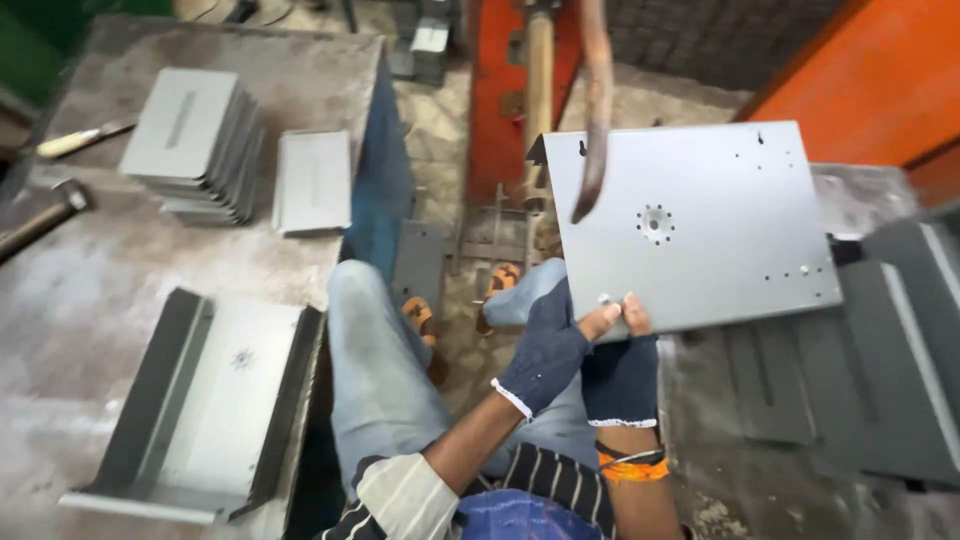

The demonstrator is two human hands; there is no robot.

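1. Starting with the biggest thing: the steel workbench [90, 300] on the left takes up most of the view. It carries a folded grey sheet-metal tray [200, 410], a stack of grey bent plates [195, 145] and one single plate [314, 180] just beside the stack. A hammer [45, 215] and a wooden-handled tool [80, 138] lie near the far edge.
2. Next down, the flat grey panel [695, 225] with a ring of small holes around a centre hole. It's held up in front of the orange machine [500, 90], its near edge over the person's lap, and a curved copper-coloured arm [597, 110] hangs across its upper left part.
3. Dark grey sheets [880, 370] are spread on the right-hand bench, under the panel's right corner.
4. The left hand [545, 355] in a dark fingerless glove has its fingertips pinched on the panel's near edge. The right hand [622, 365], also gloved, is clamped on the same edge, thumb on top.
5. My take on doing it well: both grips sit close together on one edge, so keep the panel level and steady under that arm tip, fingers clear of it.
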